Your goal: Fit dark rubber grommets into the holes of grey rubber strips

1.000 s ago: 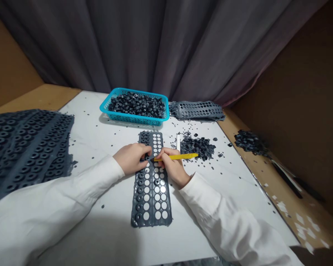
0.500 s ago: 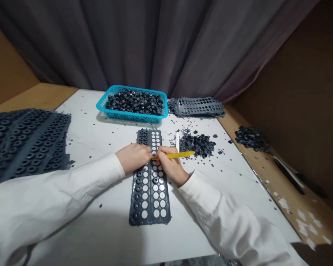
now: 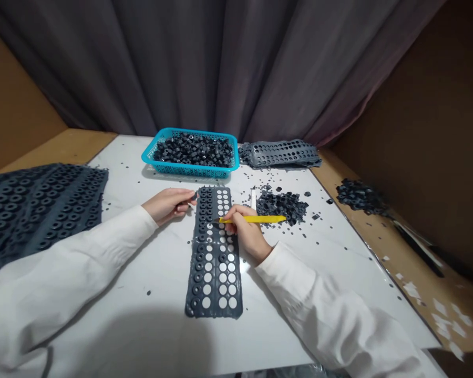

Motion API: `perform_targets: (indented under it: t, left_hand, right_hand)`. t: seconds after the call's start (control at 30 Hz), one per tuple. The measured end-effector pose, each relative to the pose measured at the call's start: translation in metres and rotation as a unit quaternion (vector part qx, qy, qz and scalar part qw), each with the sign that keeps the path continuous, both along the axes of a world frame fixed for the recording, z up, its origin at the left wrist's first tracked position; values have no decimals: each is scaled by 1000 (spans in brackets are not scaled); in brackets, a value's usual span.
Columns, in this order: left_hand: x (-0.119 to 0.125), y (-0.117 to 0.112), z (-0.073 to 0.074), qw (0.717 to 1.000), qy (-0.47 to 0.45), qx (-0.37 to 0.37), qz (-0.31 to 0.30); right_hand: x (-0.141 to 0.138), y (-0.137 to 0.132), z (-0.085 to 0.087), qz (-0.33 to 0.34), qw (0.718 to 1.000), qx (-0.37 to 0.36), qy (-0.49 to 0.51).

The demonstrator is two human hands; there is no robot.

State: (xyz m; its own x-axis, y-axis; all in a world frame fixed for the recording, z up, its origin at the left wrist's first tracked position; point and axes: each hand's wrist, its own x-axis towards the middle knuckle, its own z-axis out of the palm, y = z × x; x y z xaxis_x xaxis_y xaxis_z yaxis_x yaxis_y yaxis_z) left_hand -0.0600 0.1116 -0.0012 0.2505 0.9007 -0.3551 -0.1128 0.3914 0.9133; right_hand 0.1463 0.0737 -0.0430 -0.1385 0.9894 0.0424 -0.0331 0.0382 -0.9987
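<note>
A dark rubber strip (image 3: 215, 310) lies lengthwise in front of me; its rows hold black ring-shaped pieces and round holes with the white surface showing through. My right hand (image 3: 247, 231) is closed around a yellow craft knife (image 3: 266, 219), its dark blade tip over the middle of the strip. Just left of the strip's upper part, my left hand (image 3: 167, 203) pinches a small dark rubber piece (image 3: 194, 196) at its fingertips. The piece is too small to make out its exact shape.
A blue basket (image 3: 150, 157) of black pieces stands at the back, beside stacked perforated strips (image 3: 284, 153). A ringed rubber sheet (image 3: 43, 205) lies left. On the right are a pile of black scraps (image 3: 284, 206), a white knife (image 3: 253, 198) and another scrap pile (image 3: 358, 197).
My left hand has moved left off the strip with a small dark piece in its fingers. The knife stays over the strip, with my right hand shifted only slightly.
</note>
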Motion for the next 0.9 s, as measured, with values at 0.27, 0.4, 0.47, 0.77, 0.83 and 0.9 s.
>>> perform_targets:
  t: [0.27, 0.4, 0.47, 0.77, 0.83, 0.9]
  left_hand:
    - [9, -8, -5, 992, -76, -97, -37]
    - [13, -17, -5, 985, -119, -120, -38]
    - [16, -23, -4, 982, -139, -123, -45]
    - [37, -41, 0, 983, -145, -97, -54]
    - [40, -44, -1, 984, -141, -99, -37]
    - [43, -47, -1, 985, -136, -105, -23]
  right_hand:
    - [1, 2, 3, 6, 999, 22, -43]
    - [0, -2, 8, -32, 995, 97, -23]
    - [-1, -6, 13, -28, 990, 139, -17]
    - [-9, -17, 27, 0, 982, 186, -46]
    - [-11, -18, 26, -10, 983, 179, -41]
    - [-14, -19, 27, -14, 984, 175, -30]
